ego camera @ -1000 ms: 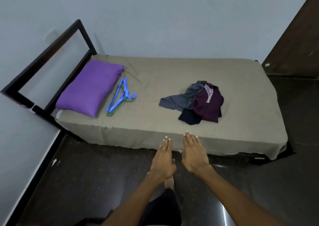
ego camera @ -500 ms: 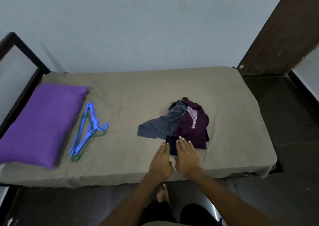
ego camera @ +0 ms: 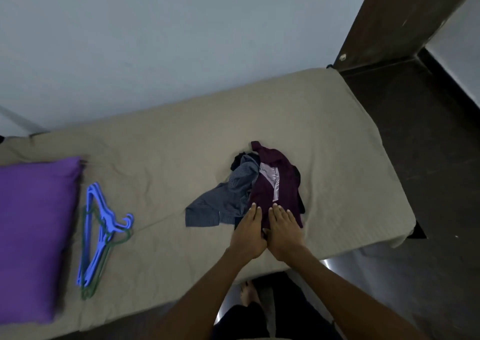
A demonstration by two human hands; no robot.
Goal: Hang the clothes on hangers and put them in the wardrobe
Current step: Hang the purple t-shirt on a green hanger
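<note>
At the near edge, a bare foot (ego camera: pixel 248 294) is standing on the dark glossy floor (ego camera: pixel 415 274) beside the bed. Both forearms are reaching forward side by side over the khaki-sheeted mattress (ego camera: pixel 181 157). The left hand (ego camera: pixel 249 231) and the right hand (ego camera: pixel 284 229) are lying palm down, fingers straight and released, grasping nothing, with their fingertips resting on the near edge of the crumpled clothes pile. In that pile, a maroon shirt (ego camera: pixel 270 183) with a pale inner label, too small to read, is lying against a grey striped garment (ego camera: pixel 226 202). Well to the left, stacked blue and green plastic hangers (ego camera: pixel 100 238) are lying just beside a purple pillow (ego camera: pixel 33 235). Farther off, a pale wall (ego camera: pixel 181 40) and a dark wooden panel (ego camera: pixel 394 17) are standing.
</note>
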